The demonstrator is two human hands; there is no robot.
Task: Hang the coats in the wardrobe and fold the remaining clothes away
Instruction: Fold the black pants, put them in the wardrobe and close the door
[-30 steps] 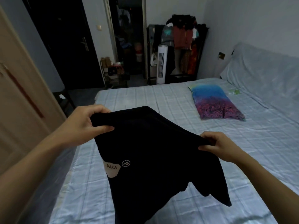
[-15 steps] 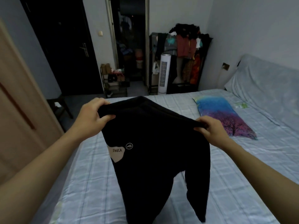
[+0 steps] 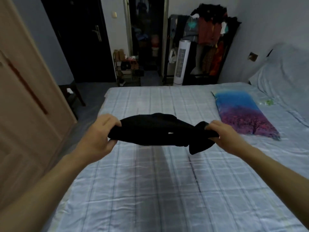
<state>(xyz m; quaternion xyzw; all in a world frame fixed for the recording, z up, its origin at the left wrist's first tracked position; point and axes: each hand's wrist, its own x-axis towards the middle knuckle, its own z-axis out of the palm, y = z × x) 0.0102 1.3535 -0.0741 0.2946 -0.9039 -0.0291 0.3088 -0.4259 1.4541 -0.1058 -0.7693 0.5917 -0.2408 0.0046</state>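
Observation:
A black garment [image 3: 155, 129] is stretched almost flat in the air above the bed [image 3: 150, 190], its far part flung up and away from me. My left hand [image 3: 100, 138] grips its left end with curled fingers. My right hand [image 3: 225, 138] grips the right end, where a short flap of cloth hangs down. The white logo patch is out of sight. A wooden wardrobe door [image 3: 25, 106] stands at the left edge.
A blue and purple pillow [image 3: 240, 114] lies on the bed's right side. Beyond the bed stand a white tower fan [image 3: 180, 62], a clothes rack [image 3: 209, 34] full of garments, a shoe shelf [image 3: 127, 69] and a dark door [image 3: 78, 39].
The garment hung down from both hands with its logo showing; it has now swung up and forward to lie nearly level. Both hands have moved forward and lower over the bed.

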